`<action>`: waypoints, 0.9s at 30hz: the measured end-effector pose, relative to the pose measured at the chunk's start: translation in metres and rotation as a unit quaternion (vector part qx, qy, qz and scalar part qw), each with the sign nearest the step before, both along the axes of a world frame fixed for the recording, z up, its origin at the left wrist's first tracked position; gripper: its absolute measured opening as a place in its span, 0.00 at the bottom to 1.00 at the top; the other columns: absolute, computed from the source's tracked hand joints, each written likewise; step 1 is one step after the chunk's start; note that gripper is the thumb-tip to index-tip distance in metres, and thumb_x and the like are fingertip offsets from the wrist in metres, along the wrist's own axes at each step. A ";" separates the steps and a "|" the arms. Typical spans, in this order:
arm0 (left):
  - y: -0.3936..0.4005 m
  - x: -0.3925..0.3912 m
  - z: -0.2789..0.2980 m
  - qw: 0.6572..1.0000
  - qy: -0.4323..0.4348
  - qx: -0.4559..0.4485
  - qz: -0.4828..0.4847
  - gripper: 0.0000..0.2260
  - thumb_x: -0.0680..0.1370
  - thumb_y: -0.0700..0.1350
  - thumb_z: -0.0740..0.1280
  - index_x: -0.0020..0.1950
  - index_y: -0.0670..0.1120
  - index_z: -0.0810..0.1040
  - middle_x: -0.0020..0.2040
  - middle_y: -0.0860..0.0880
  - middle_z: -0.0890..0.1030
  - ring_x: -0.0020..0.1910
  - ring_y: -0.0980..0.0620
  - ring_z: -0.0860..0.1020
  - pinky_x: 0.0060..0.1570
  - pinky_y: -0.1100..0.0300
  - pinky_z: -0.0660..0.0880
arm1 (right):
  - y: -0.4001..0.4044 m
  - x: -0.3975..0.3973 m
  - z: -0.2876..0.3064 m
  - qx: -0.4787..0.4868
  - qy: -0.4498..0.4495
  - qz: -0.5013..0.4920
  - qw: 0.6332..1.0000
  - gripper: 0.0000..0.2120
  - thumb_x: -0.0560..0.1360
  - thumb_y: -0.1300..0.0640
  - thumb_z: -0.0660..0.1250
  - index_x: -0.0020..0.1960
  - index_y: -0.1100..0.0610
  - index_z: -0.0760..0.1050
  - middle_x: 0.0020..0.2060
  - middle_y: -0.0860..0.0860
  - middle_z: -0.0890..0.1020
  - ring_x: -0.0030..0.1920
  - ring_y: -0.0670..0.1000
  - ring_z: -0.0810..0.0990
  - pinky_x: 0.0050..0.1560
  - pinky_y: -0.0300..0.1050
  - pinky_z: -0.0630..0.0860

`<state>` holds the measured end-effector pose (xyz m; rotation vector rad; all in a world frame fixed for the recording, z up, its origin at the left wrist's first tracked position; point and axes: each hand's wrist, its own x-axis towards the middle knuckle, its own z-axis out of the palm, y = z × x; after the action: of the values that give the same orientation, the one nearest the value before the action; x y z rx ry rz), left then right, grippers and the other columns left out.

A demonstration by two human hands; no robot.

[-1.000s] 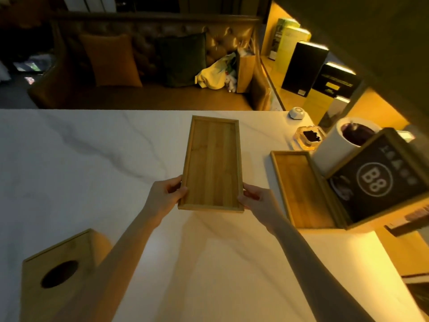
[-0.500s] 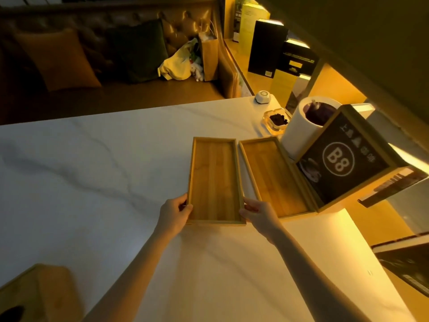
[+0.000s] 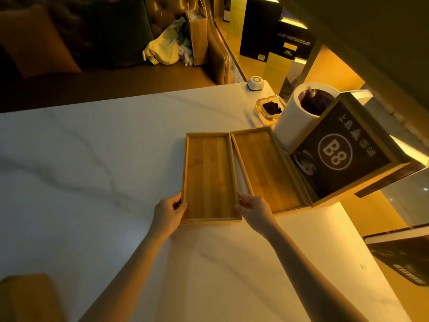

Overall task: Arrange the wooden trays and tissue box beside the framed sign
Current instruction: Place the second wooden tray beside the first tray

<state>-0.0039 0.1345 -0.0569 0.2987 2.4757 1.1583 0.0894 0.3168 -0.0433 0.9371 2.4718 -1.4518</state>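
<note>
Both hands' grip narrow on near corners of wooden tray [image 3: 209, 175], left hand [image 3: 169, 211], right hand [image 3: 255, 209], second tray [image 3: 264, 173] just right, framed sign [image 3: 343, 152] beyond it, white worktop [image 3: 92, 159] beneath.

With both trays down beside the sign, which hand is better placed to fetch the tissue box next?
Left, probably. The tissue box sits at the near left corner of the table, on the left hand's side. The right hand is between the two trays, farther away, and would have to cross the body.
</note>
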 end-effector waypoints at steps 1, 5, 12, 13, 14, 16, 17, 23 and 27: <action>0.000 0.001 -0.001 1.000 0.003 0.000 0.000 0.16 0.75 0.38 0.63 0.63 0.40 0.71 0.55 0.39 0.80 0.53 0.43 0.78 0.50 0.60 0.71 | 0.000 0.000 -0.003 0.015 -0.001 0.005 1.000 0.12 0.76 0.62 0.62 0.58 0.61 0.75 0.47 0.60 0.81 0.48 0.56 0.79 0.49 0.48 0.77; 0.001 0.001 -0.007 1.000 0.021 -0.021 0.001 0.16 0.74 0.38 0.64 0.62 0.39 0.72 0.53 0.36 0.79 0.53 0.39 0.77 0.49 0.59 0.69 | -0.003 0.000 -0.013 0.064 -0.002 0.014 0.998 0.10 0.76 0.63 0.63 0.56 0.61 0.77 0.47 0.58 0.81 0.47 0.53 0.79 0.45 0.40 0.75; 0.002 0.000 -0.015 0.999 0.024 -0.042 -0.005 0.18 0.75 0.39 0.64 0.64 0.38 0.70 0.56 0.35 0.76 0.55 0.39 0.75 0.52 0.60 0.67 | -0.010 -0.001 -0.022 0.149 -0.010 0.000 0.989 0.09 0.76 0.63 0.62 0.54 0.60 0.78 0.44 0.56 0.82 0.45 0.53 0.80 0.44 0.43 0.78; 0.001 0.000 -0.016 0.999 0.025 -0.044 -0.007 0.18 0.75 0.39 0.64 0.64 0.38 0.70 0.56 0.35 0.76 0.54 0.40 0.75 0.51 0.60 0.67 | -0.011 -0.001 -0.023 0.158 -0.014 -0.001 0.987 0.09 0.76 0.62 0.62 0.53 0.60 0.78 0.43 0.55 0.82 0.43 0.52 0.80 0.41 0.41 0.77; 0.001 0.001 -0.017 0.999 0.027 -0.046 -0.008 0.18 0.75 0.39 0.64 0.64 0.38 0.69 0.56 0.35 0.76 0.54 0.40 0.75 0.51 0.60 0.67 | -0.011 0.000 -0.024 0.165 -0.018 -0.002 0.986 0.08 0.76 0.62 0.62 0.53 0.60 0.78 0.42 0.55 0.81 0.41 0.52 0.79 0.40 0.41 0.76; 0.001 0.002 -0.019 0.998 0.032 -0.049 -0.014 0.18 0.75 0.39 0.64 0.64 0.38 0.69 0.56 0.35 0.75 0.54 0.40 0.75 0.51 0.61 0.67 | -0.013 0.000 -0.026 0.171 -0.020 0.001 0.985 0.08 0.76 0.61 0.61 0.52 0.60 0.78 0.41 0.55 0.81 0.40 0.51 0.79 0.38 0.40 0.75; 0.000 0.002 -0.020 0.998 0.036 -0.052 -0.019 0.19 0.75 0.39 0.63 0.65 0.38 0.68 0.56 0.35 0.75 0.54 0.40 0.75 0.51 0.61 0.67 | -0.014 0.000 -0.027 0.172 -0.020 0.004 0.985 0.08 0.77 0.60 0.61 0.52 0.59 0.78 0.41 0.55 0.81 0.41 0.52 0.79 0.38 0.40 0.75; -0.005 0.019 -0.019 0.991 0.103 -0.074 -0.047 0.20 0.76 0.40 0.62 0.67 0.37 0.65 0.60 0.35 0.73 0.57 0.40 0.74 0.57 0.55 0.71 | -0.031 0.015 -0.018 0.277 0.024 0.022 0.960 0.13 0.76 0.61 0.62 0.60 0.61 0.73 0.53 0.57 0.80 0.52 0.56 0.78 0.47 0.47 0.77; -0.021 0.043 -0.035 0.954 0.220 -0.156 -0.127 0.21 0.76 0.45 0.59 0.68 0.40 0.63 0.66 0.36 0.72 0.63 0.38 0.72 0.60 0.46 0.73 | -0.054 0.038 -0.024 0.350 0.072 0.095 0.929 0.17 0.68 0.61 0.72 0.56 0.61 0.76 0.52 0.58 0.83 0.52 0.59 0.81 0.49 0.52 0.80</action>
<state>0.0388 0.1139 -0.0918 0.8320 2.8344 0.6318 0.1277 0.2631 -0.0668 0.6492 3.1517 -0.5776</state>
